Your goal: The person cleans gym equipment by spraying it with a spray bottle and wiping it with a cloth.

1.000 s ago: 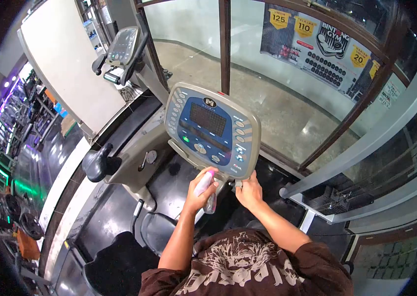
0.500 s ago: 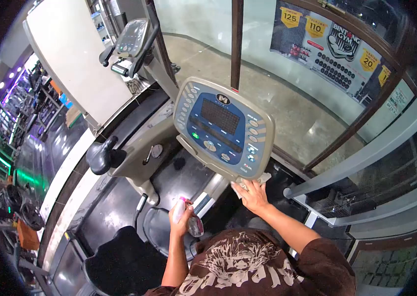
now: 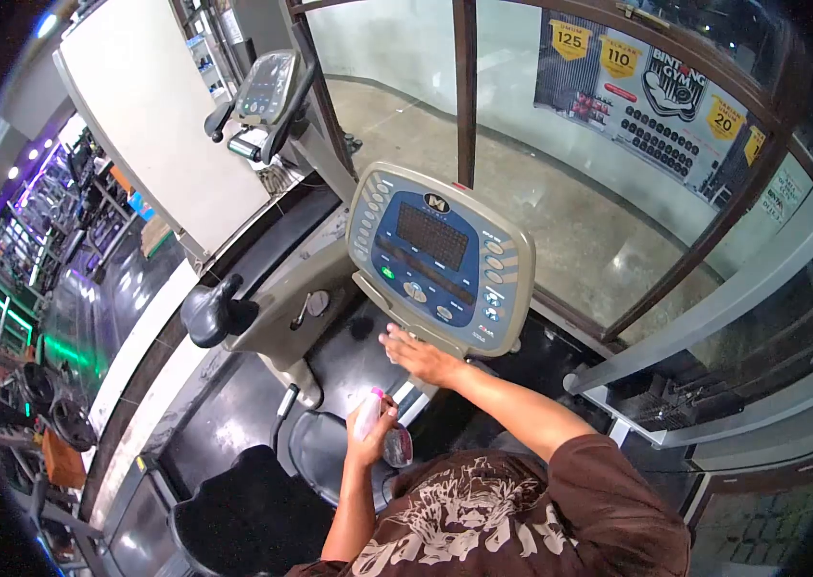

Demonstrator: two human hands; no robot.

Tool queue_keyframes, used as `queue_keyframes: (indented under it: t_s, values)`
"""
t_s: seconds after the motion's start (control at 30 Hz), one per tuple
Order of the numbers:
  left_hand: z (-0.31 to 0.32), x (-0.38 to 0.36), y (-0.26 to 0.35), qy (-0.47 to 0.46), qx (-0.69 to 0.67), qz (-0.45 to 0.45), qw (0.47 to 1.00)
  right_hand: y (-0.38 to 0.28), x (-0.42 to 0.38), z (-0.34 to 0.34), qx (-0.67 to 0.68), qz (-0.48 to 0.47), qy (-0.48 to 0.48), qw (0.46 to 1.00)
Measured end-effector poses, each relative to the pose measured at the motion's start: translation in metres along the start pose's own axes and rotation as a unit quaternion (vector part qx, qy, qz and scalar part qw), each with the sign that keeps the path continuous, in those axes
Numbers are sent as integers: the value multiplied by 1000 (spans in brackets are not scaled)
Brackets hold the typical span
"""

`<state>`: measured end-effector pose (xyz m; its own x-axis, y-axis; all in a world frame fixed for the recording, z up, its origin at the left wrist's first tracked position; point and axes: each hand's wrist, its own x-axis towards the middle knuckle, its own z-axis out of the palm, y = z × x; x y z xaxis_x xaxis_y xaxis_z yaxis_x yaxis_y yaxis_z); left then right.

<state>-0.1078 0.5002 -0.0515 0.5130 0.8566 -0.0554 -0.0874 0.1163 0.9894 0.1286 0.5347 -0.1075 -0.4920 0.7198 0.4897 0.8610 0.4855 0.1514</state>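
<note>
A spray bottle [image 3: 368, 415] with a pink top and clear lower part is gripped in my left hand [image 3: 373, 433], in front of my chest. My right hand [image 3: 423, 361] lies at the lower edge of the exercise machine's console [image 3: 440, 260], palm down with the fingers together and pointing left. A pale cloth is mostly hidden beneath that hand; only a small light bit shows by the fingertips. The console has a blue panel with a dark display and grey buttons, set in a beige frame.
A black bike seat [image 3: 214, 313] sits left of the console, with a second console [image 3: 267, 87] beyond it. Another dark seat [image 3: 248, 519] is at lower left. Glass panels with brown frames [image 3: 465, 96] stand ahead, and a grey metal frame [image 3: 714, 317] is on the right.
My right hand has moved left along the console's lower edge, from its right corner toward the middle. The cloth that showed under it is now mostly out of sight. My left hand keeps the spray bottle.
</note>
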Motion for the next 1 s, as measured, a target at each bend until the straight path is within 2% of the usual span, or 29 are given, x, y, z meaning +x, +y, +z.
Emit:
queue_keyframes:
  t_s: [0.03, 0.13, 0.23, 0.33, 0.43, 0.53, 0.63, 0.67, 0.73, 0.83, 0.87, 0.93, 1.0]
  values:
    - [2, -1, 3, -2, 6, -2, 1000, 1, 5, 6, -25, 7, 31, 999]
    - [3, -3, 1, 1, 16, -4, 1000, -6, 1, -4, -98, 80, 8, 992]
    - [0, -7, -6, 5, 29, -10, 1000, -7, -13, -8, -91, 89, -27, 992]
    - [-2, -8, -13, -2, 28, -9, 1000, -5, -38, -34, -112, 62, -12, 992]
    - [1, -11, -10, -2, 25, -17, 1000, -8, -69, -57, 3, 103, -36, 994]
    - [2, -12, -11, 3, 26, -26, 999, -1, -103, -88, 48, 136, -89, 986]
    - [2, -8, -14, 0, 27, -31, 999, 15, -132, -124, 36, 227, -176, 957]
    - [1, -7, -13, -4, 23, -33, 999, 23, -156, -119, 35, 214, -166, 962]
    - [4, -6, -8, -7, 17, -30, 999, 27, -173, -128, 58, 270, -98, 956]
    - [9, 2, 2, -22, 28, -12, 999, 25, -194, -100, 96, 442, 112, 885]
    - [10, 5, 2, -34, 35, -6, 999, 25, -196, -89, 100, 488, 150, 854]
    - [12, 11, 1, -58, 54, 4, 997, 16, -167, -95, 126, 533, 196, 814]
    - [30, 13, 26, -51, 73, 7, 996, 6, -143, -88, 178, 522, 218, 805]
